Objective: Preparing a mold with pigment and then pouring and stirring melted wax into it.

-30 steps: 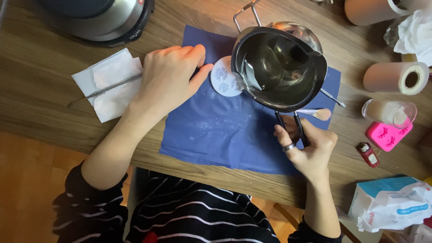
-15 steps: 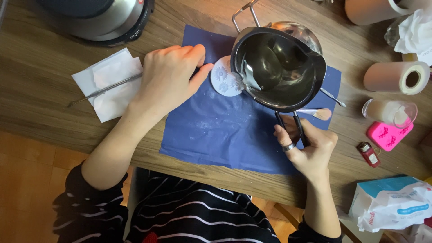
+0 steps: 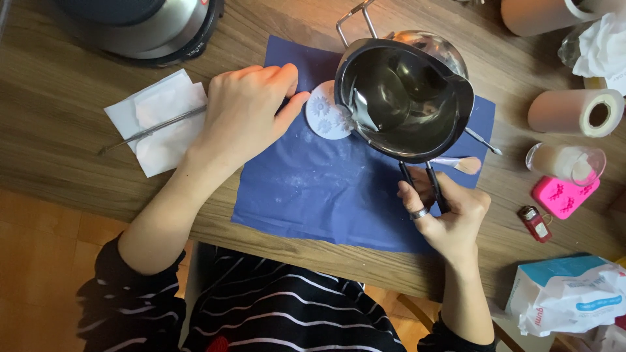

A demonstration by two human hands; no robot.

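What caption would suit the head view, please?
Right hand tilts a steel pouring pot over a round white mould steadied by the left hand.

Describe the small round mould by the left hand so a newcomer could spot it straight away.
Start at the dark blue sheet on the wooden table. At its upper edge, between the left hand and the tilted steel pot, lies the white round mould. Flower shapes pressed into its face set it apart.

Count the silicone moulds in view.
2. A round pale mould lies on the blue sheet by the left hand; a pink mould sits at the table's right. Others may be hidden.
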